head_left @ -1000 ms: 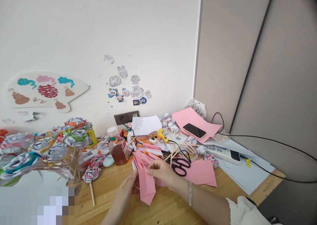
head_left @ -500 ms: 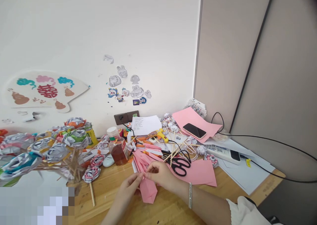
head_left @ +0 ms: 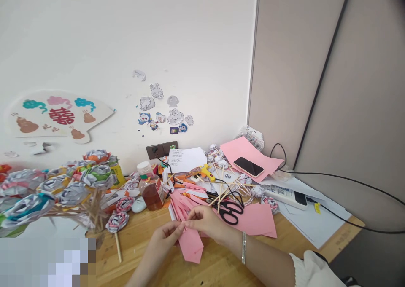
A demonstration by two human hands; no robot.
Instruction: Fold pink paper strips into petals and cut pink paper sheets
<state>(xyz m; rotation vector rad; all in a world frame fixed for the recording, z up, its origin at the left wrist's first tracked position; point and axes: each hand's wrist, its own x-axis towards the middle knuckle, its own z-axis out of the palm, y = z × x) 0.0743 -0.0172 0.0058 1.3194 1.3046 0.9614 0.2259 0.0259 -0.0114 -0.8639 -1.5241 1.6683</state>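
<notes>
A folded pink paper piece [head_left: 192, 245] with a pointed lower end hangs just above the wooden desk [head_left: 221, 270]. My left hand [head_left: 166, 236] pinches its top edge from the left. My right hand [head_left: 205, 223] pinches the same edge from the right, fingertips nearly meeting the left ones. A silver bracelet [head_left: 243, 247] is on my right wrist. Behind my hands lies a stack of pink folded strips [head_left: 182, 205].
Black scissors [head_left: 229, 211] lie on a pink sheet [head_left: 257, 219] right of my hands. A phone [head_left: 248, 167], yellow glue gun [head_left: 207, 172], brown bottle [head_left: 151, 190], wooden sticks and a white power strip [head_left: 286, 194] crowd the back. Paper roses [head_left: 63, 186] fill the left.
Both hands have come together at the top of the pink piece; the left hand rose from under it to pinch its edge, and the piece shifted slightly right and lower.
</notes>
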